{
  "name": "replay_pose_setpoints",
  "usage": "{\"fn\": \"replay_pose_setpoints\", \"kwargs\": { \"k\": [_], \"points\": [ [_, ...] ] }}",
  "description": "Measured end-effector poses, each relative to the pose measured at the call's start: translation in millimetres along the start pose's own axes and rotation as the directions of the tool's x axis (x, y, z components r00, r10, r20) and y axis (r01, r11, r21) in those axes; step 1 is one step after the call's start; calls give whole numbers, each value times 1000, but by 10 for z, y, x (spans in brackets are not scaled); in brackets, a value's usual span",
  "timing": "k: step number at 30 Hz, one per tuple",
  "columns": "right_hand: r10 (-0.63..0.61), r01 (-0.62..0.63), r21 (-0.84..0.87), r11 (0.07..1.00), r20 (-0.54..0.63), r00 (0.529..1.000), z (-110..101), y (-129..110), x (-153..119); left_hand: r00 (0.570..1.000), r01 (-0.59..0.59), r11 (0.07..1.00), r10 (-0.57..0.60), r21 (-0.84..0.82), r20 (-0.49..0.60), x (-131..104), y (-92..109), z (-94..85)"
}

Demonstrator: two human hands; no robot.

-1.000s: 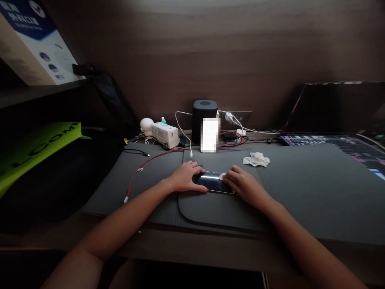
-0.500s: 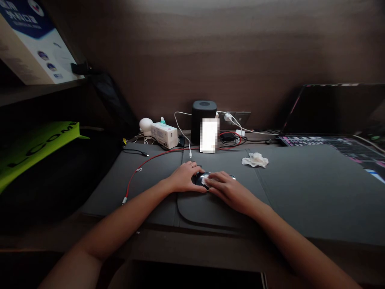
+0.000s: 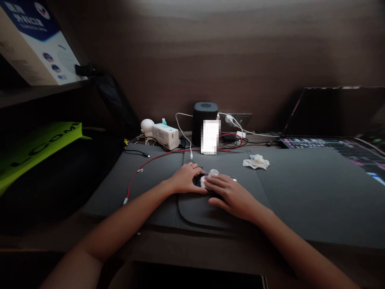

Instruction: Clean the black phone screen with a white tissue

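Grey desk mat (image 3: pixel 300 192), white tissue (image 3: pixel 210 175), seemingly black phone (image 3: pixel 199 180), red cable (image 3: pixel 150 161), lime-green bag (image 3: pixel 33 148)
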State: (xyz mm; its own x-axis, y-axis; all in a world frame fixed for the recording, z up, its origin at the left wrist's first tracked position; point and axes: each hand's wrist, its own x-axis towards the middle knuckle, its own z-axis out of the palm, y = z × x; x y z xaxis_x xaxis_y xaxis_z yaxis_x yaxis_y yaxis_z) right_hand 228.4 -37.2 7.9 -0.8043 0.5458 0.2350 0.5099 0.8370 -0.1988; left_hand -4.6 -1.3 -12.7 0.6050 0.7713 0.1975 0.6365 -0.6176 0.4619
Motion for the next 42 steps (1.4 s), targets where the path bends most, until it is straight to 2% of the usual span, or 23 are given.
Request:
{"fn": "replay_pose_setpoints", "kwargs": {
  "k": [3,7,11,16,21,24,28,32,36,39,42],
  "points": [
    [-11,12,-7,1000,27,1000,-4,-3,13,1000,-1,1000,1,1,-2,2,4,0],
    [52,-52,-52,997,-13,999,-46,9,16,1000,18,1000,-18,-1,10,1,23,-14],
    [-14,14,12,1000,23,1000,-39,-17,20,1000,22,1000,-22,4,20,1,36,-19],
    [26,-25,-11,1000,15,1000,-18,-19,27,999,39,999,-39,-3,29,6,46,-26],
    [-40,40,-4,999,74,996,22,-36,33,1000,26,1000,-26,8,6,11,47,-13],
    [-14,15,-25,1000,64,998,52,-37,36,1000,14,1000,-14,3,-2,10,41,-6],
    [-49,49,-8,999,63,997,39,-16,30,1000,16,1000,-16,4,0,10,38,-7],
    [-14,15,-32,999,25,1000,18,-9,43,1000,18,1000,-18,7,4,12,37,0],
    [-56,56,-2,998,37,998,4,-19,57,1000,17,1000,-17,17,-1,14,43,-1],
    [-17,18,-26,999,9,1000,10,-9,51,1000,19,1000,-19,8,9,15,46,-9],
    [-57,58,-33,998,35,998,27,3,40,1000,14,1000,-14,26,8,16,39,-8]
  ]
}}
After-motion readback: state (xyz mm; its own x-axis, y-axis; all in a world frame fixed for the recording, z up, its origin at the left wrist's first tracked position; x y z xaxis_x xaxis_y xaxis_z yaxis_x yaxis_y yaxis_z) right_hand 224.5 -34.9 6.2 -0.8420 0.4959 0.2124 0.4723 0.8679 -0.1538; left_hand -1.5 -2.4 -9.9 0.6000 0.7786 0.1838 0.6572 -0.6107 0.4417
